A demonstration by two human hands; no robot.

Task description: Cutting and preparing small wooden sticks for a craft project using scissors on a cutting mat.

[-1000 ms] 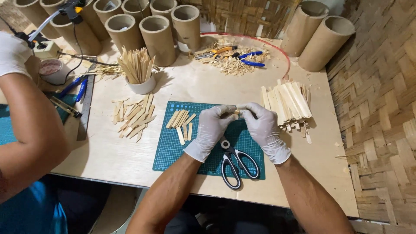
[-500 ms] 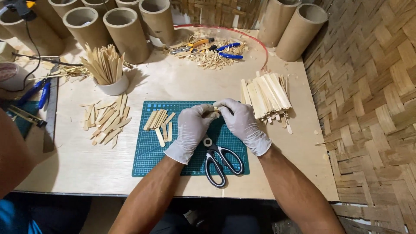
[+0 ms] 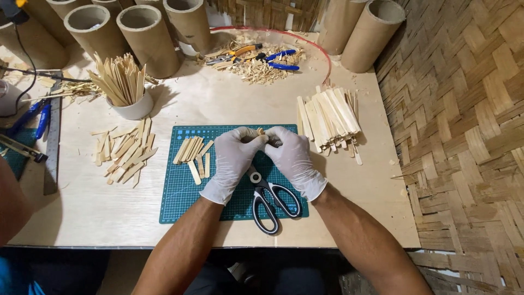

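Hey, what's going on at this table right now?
A person in white gloves holds a small bamboo strip between the left hand and right hand, over a green cutting mat. Black-handled scissors lie on the mat just below the hands, with a few cut strips to the left. A bundle of longer strips sits to the right, and a white cup of strips stands at the left. Another person's arm shows at the left edge.
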